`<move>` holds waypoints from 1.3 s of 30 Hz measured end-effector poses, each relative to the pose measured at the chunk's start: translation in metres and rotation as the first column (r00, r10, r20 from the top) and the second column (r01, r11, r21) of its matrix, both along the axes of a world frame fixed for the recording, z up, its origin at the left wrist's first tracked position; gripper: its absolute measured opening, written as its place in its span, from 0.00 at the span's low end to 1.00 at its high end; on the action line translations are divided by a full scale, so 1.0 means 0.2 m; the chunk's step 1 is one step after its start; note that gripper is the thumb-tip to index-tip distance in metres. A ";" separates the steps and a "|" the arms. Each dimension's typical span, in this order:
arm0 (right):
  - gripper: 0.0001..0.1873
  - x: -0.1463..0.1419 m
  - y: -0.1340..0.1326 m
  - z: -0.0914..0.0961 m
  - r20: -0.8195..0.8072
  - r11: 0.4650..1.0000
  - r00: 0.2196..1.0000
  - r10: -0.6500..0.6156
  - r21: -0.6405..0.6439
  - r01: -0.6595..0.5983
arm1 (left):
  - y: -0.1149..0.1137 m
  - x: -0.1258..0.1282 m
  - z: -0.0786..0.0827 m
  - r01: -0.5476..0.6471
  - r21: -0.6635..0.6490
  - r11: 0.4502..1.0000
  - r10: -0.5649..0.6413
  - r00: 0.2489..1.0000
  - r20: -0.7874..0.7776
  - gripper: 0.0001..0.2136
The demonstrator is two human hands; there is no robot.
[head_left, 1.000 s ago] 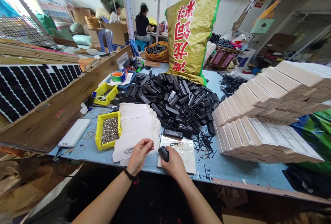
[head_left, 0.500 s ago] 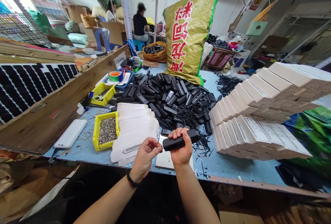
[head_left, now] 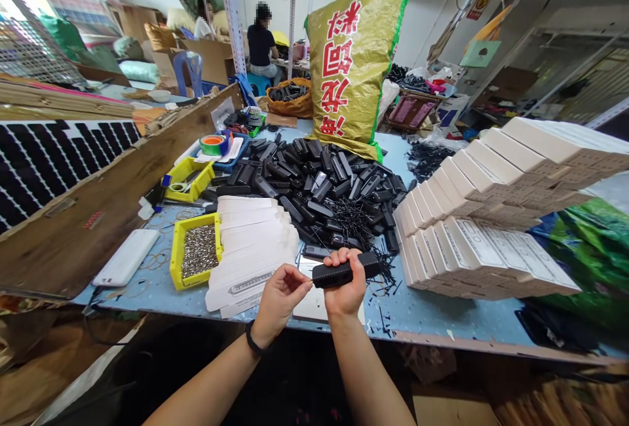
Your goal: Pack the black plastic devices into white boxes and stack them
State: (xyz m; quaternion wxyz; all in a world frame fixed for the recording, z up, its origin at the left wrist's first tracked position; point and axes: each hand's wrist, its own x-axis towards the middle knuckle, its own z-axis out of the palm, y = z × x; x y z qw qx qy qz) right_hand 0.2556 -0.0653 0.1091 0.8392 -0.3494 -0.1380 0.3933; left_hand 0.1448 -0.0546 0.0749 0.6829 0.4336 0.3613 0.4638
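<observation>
My right hand [head_left: 346, 282] is wrapped round a black ribbed plastic casing [head_left: 334, 274], held level above the table's front edge. At the casing's left end, the thumb and fingertips of my left hand [head_left: 285, 295] are pinched together. A tiny thing seems to show at those fingertips, too small to name. Under the hands lies a white board [head_left: 324, 308], partly hidden. Behind them spreads a big heap of black casings [head_left: 319, 177], with thin black sticks [head_left: 351, 219] on its near side. A yellow bin [head_left: 175, 259] of small metal parts [head_left: 199, 250] stands to the left.
Overlapping white printed sheets [head_left: 255, 242] lie beside the bin. Stacked white boxes [head_left: 472, 242] rise at the right. A yellow tray [head_left: 189, 180], a white phone-like slab [head_left: 126, 257] and a wooden board [head_left: 113, 200] border the left. A gold sack [head_left: 358, 72] stands behind; people sit farther back.
The left fingertips now meet the left end of the casing, where a small gap showed before. The right hand keeps its grip. The whole view has shifted slightly.
</observation>
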 end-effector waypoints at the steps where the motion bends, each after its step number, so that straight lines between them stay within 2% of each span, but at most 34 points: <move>1: 0.13 0.01 0.00 0.00 -0.001 1.000 1.000 -0.005 -0.001 0.005 | 0.00 0.00 0.00 0.004 0.009 1.000 -0.004 1.000 -0.006 0.14; 6: 0.15 0.04 0.00 0.00 -0.079 1.000 0.997 -0.024 -0.003 0.024 | 0.01 0.02 0.02 0.007 0.028 1.000 -0.006 1.000 -0.015 0.14; 10: 0.16 0.05 0.00 0.02 -0.102 1.000 0.995 -0.019 0.005 0.020 | 0.01 0.03 0.02 0.048 0.027 0.998 -0.048 0.999 0.000 0.14; 21: 0.15 0.06 -0.02 0.02 -0.135 0.999 0.991 -0.014 0.028 0.018 | 0.00 0.06 0.02 0.041 0.043 0.998 -0.041 0.999 0.002 0.13; 26: 0.15 0.05 -0.03 0.02 -0.142 0.998 0.989 -0.046 0.044 0.053 | -0.02 0.06 0.00 0.016 0.095 0.995 -0.015 1.000 -0.012 0.12; 32: 0.14 0.03 -0.01 -0.02 -0.193 0.999 0.981 -0.026 0.013 0.029 | -0.05 0.07 -0.07 -0.001 0.147 0.989 0.012 0.997 -0.071 0.10; 34: 0.12 0.05 -0.02 -0.03 -0.124 0.999 0.992 -0.029 0.019 0.032 | -0.05 0.05 -0.08 0.030 0.164 0.986 -0.013 0.995 -0.101 0.09; 36: 0.10 0.10 -0.06 -0.07 0.062 0.998 0.997 -0.042 0.051 0.038 | -0.04 0.00 -0.10 0.078 0.173 0.982 -0.053 0.988 -0.144 0.11; 38: 0.09 0.17 -0.11 -0.14 0.351 0.992 0.931 -0.103 0.104 0.071 | 0.00 -0.08 -0.13 0.104 0.166 0.981 -0.066 0.974 -0.218 0.13; 39: 0.09 0.21 -0.13 -0.19 0.511 0.991 0.852 -0.115 0.112 0.067 | 0.02 -0.13 -0.15 0.103 0.154 0.983 -0.059 0.963 -0.263 0.13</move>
